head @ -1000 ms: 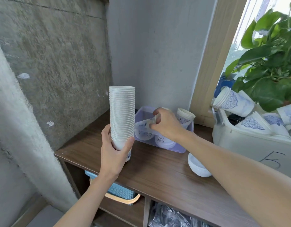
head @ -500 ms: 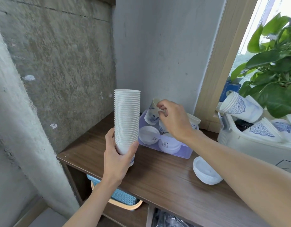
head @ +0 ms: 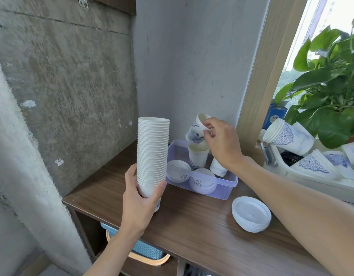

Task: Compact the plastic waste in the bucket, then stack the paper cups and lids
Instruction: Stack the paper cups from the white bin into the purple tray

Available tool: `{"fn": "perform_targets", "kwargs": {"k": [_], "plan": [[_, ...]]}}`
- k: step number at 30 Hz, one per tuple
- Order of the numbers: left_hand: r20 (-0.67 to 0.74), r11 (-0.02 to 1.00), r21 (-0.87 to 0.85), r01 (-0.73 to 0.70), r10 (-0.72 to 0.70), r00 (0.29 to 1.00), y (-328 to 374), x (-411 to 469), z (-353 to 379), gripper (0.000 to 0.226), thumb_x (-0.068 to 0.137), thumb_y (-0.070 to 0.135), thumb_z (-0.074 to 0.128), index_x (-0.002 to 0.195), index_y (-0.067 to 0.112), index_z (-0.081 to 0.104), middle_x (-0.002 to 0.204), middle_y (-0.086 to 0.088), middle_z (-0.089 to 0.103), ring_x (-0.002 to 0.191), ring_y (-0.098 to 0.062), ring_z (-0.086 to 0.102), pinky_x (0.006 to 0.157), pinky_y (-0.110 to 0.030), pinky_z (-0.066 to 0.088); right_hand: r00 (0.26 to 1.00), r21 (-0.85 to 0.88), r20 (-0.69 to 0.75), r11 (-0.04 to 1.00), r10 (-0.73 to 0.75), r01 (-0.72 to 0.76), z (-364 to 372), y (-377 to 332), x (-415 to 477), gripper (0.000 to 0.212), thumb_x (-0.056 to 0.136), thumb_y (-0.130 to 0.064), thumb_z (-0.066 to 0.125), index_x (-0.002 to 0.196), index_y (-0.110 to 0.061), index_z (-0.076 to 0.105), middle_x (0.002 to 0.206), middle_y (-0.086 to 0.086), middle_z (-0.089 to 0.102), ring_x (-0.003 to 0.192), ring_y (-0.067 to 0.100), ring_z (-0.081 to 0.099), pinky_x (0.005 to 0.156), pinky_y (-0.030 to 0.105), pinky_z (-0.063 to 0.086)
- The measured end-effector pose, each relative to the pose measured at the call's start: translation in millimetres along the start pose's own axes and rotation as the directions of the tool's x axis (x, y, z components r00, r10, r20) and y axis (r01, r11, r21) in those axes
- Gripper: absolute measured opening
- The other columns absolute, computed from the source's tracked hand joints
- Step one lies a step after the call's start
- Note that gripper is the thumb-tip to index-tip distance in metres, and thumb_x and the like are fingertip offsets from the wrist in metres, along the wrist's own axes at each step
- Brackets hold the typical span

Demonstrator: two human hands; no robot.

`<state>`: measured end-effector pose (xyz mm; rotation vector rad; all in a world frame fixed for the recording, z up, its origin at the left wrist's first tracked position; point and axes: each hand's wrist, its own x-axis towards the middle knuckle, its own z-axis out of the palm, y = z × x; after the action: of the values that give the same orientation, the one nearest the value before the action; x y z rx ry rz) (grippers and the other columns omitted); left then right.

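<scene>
The left hand is wrapped around the bottom of a tall stack of paper cups, holding it upright just left of the purple tub on the wooden shelf. Above the tub's back corner, the right hand pinches the rim of a single blue-patterned cup, which hangs tilted, mouth up and away. More cups and marked lids sit inside the tub; a small pile of lids lies on the shelf to the tub's right.

To my eye, the job now is getting that loose cup onto the stack. It should be turned level first, brought squarely over the top rim, then dropped in straight. The stack is tall and gripped only low down, so a sideways nudge could make it lean; a gentle press should seat the cup.
</scene>
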<state>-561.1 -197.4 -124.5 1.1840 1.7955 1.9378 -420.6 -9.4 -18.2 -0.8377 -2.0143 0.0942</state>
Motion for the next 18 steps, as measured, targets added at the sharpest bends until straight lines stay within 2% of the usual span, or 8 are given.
{"fn": "perform_targets", "kwargs": {"k": [6, 9, 14, 18], "plan": [[0.003, 1.0, 0.006, -0.008, 0.008, 1.0, 1, -1, 0, 0.073, 0.072, 0.041, 0.078, 0.132, 0.037, 0.036, 0.101, 0.046, 0.056, 0.099, 0.012, 0.059, 0.073, -0.002, 0.046, 0.998, -0.037, 0.008, 0.998, -0.056, 0.056, -8, -1, -6, 0.021, 0.087, -0.004, 0.062, 0.107, -0.007, 0.066, 0.09, 0.011, 0.067, 0.078, 0.023, 0.057, 0.068, 0.032, 0.046], [0.005, 1.0, 0.025, -0.007, 0.007, 1.0, 0, -1, 0, 0.07, 0.077, 0.032, 0.081, 0.13, 0.04, 0.036, 0.099, 0.046, 0.056, 0.098, 0.013, 0.059, 0.07, -0.002, 0.045, 0.999, -0.023, 0.006, 0.998, -0.051, 0.051, -6, -6, -6, 0.021, 0.086, -0.003, 0.063, 0.106, -0.007, 0.067, 0.088, 0.011, 0.067, 0.081, 0.028, 0.06, 0.071, 0.036, 0.049], [0.018, 0.998, 0.054, -0.016, 0.015, 1.0, 0, 0, 0, 0.069, 0.08, 0.029, 0.081, 0.128, 0.043, 0.034, 0.101, 0.048, 0.054, 0.099, 0.014, 0.058, 0.072, -0.002, 0.045, 0.999, 0.107, -0.046, 0.994, -0.014, 0.019, -3, -23, 5, 0.018, 0.084, -0.003, 0.064, 0.101, -0.009, 0.065, 0.068, -0.009, 0.045, 0.077, 0.025, 0.061, 0.075, 0.043, 0.053], [0.014, 0.998, 0.052, -0.019, 0.018, 1.0, 3, -1, -1, 0.068, 0.078, 0.035, 0.082, 0.128, 0.043, 0.035, 0.104, 0.046, 0.055, 0.101, 0.013, 0.058, 0.073, -0.002, 0.044, 0.997, 0.174, -0.072, 0.985, -0.003, 0.016, -6, -32, 12, 0.017, 0.083, -0.001, 0.063, 0.098, -0.008, 0.066, 0.064, -0.016, 0.043, 0.071, 0.018, 0.057, 0.073, 0.041, 0.052]]}}
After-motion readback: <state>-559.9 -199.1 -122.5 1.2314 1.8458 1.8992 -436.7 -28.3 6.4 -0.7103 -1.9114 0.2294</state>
